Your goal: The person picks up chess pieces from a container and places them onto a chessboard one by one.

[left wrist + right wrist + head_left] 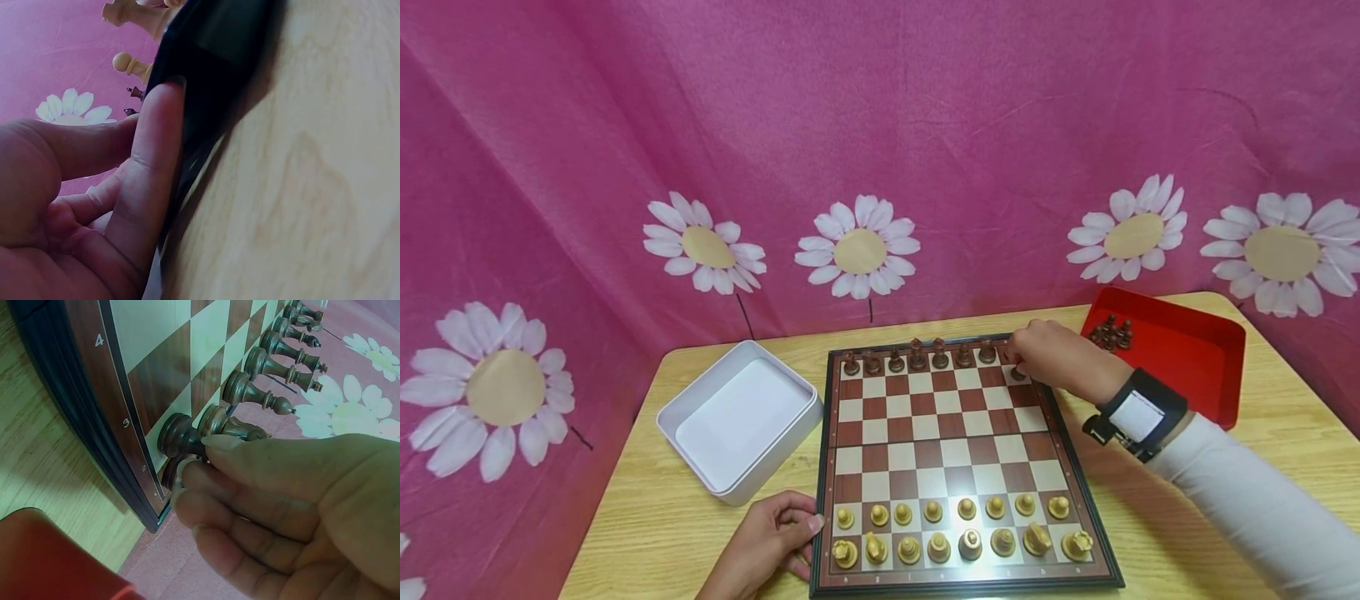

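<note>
At the far right corner of the chessboard (925,454), my right hand (1051,354) pinches a dark brown pawn (178,434) between thumb and fingertips. The pawn stands on or just over a square, its top covered by the fingers. Another dark piece (170,472) is partly hidden behind it. My left hand (767,537) touches the board's near left edge, with one finger (156,131) lying along the frame's side and nothing else in it. Dark pieces (917,357) line the far row. Two rows of pale pieces (970,543) stand at the near side.
A red tray (1195,383) at the right holds several dark pieces (1111,333), close to my right forearm. Left of the board stands a white box (741,425). Behind the wooden table (625,533) hangs a pink cloth (962,167) printed with daisies.
</note>
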A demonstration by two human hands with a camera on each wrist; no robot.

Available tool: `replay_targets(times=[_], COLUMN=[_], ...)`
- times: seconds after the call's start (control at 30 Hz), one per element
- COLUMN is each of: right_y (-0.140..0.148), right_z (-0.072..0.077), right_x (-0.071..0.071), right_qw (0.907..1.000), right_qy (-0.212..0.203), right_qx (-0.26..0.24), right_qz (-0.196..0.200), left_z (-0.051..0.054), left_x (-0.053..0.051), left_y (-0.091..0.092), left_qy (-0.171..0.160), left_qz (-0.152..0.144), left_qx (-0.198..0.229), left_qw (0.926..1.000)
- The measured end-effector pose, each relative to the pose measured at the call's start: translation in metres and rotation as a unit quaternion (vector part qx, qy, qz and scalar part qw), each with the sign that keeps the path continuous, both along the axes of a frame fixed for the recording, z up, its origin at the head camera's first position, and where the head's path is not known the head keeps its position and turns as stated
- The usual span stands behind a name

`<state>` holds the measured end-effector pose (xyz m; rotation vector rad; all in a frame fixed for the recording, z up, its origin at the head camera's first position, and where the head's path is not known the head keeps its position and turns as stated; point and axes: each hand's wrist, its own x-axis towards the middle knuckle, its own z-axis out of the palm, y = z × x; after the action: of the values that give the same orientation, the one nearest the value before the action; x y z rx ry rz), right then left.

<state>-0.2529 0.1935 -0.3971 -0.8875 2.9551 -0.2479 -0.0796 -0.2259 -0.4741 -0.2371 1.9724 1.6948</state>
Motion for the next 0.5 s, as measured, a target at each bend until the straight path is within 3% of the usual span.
replay_targets(times=[0.27, 0.5], right_y=[0.005, 0.030], right_z=[0.013, 0.037], right_x=[0.005, 0.002], right_qw=[1.0000, 0.9987], right_qy=[-0.008, -0.001], right_qx=[-0.006, 0.014], right_qz=[0.000, -0.050], left_z=[0.001, 0.002], left_x=[-0.001, -0.001], left_y=[0.000, -0.002], left_qy=[0.000, -0.001], left_qz=[-0.002, -0.007], left_qx=[-0.005, -0.014], left_qw=[1.0000, 0.9999])
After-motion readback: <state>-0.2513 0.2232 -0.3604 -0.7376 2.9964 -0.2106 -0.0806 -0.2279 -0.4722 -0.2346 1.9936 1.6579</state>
